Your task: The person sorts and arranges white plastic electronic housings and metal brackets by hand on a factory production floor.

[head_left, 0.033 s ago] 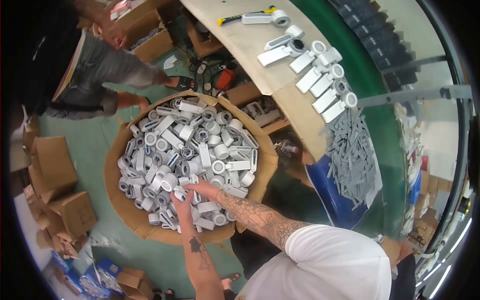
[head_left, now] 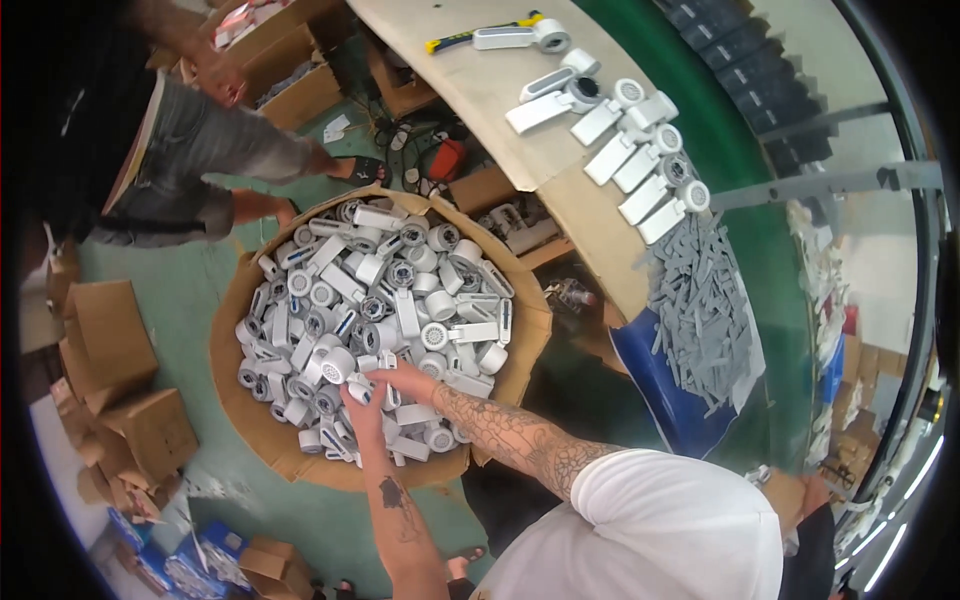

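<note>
A large brown cardboard bin [head_left: 235, 420] is heaped with white plastic housings [head_left: 408, 312], each with a round head and a flat handle; some heads show dark round openings. Over the near part of the heap, my left hand [head_left: 362, 402] and my right hand [head_left: 410, 380] come close together. Between them is a small white plastic piece [head_left: 368, 363], with the fingers of both hands closed around it. Its full shape is partly hidden by the fingers and blends with the pile behind.
Along a bench [head_left: 450, 85] at the far right lie more white housings [head_left: 610, 160], a yellow-and-black hammer [head_left: 480, 34] and a pile of grey strips [head_left: 705, 310]. Cardboard boxes [head_left: 110, 340] stand at left. Another person's leg [head_left: 240, 135] is beyond the bin.
The view has shifted very slightly, so the bench things sit a little further left. Both hands stay in place on the white piece.
</note>
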Demonstrator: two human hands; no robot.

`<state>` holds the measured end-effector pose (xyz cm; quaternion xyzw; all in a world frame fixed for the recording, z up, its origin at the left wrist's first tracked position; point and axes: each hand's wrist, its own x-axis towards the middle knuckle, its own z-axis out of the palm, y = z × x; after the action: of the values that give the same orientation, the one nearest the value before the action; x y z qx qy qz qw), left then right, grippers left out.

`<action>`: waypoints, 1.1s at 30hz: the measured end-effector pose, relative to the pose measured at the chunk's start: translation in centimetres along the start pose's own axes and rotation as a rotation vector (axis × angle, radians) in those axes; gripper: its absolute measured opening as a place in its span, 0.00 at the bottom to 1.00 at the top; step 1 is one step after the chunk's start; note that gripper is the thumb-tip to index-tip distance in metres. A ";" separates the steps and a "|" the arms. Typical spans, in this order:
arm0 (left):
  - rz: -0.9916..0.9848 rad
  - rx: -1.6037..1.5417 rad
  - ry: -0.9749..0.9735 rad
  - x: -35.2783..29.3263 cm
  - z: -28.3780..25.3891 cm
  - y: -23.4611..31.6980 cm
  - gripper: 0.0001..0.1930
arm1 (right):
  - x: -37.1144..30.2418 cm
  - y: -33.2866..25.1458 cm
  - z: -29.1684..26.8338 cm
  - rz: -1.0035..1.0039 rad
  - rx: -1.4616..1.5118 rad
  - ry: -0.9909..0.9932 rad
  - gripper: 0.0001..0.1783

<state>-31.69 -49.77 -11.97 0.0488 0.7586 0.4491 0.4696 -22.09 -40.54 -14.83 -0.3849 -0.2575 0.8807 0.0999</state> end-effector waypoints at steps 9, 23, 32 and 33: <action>-0.037 0.444 0.001 2.1 -2.6 -3.6 0.41 | -4.3 -2.4 0.4 0.136 -0.525 0.322 0.38; 0.930 0.836 -0.342 -3.5 29.8 18.7 0.31 | -26.1 -20.8 -20.4 -0.362 -0.725 0.985 0.23; 1.392 1.408 -0.183 -5.4 53.9 30.1 0.38 | -31.7 -18.6 -20.1 -0.347 -0.639 0.797 0.17; 1.316 1.535 -0.200 -4.9 54.5 30.3 0.38 | -32.4 -17.9 -20.5 -0.357 -0.624 0.818 0.17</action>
<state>1.68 0.36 4.92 0.7824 0.6219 0.0042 0.0323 14.64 -29.77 3.23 -0.6577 -0.5080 0.5104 0.2210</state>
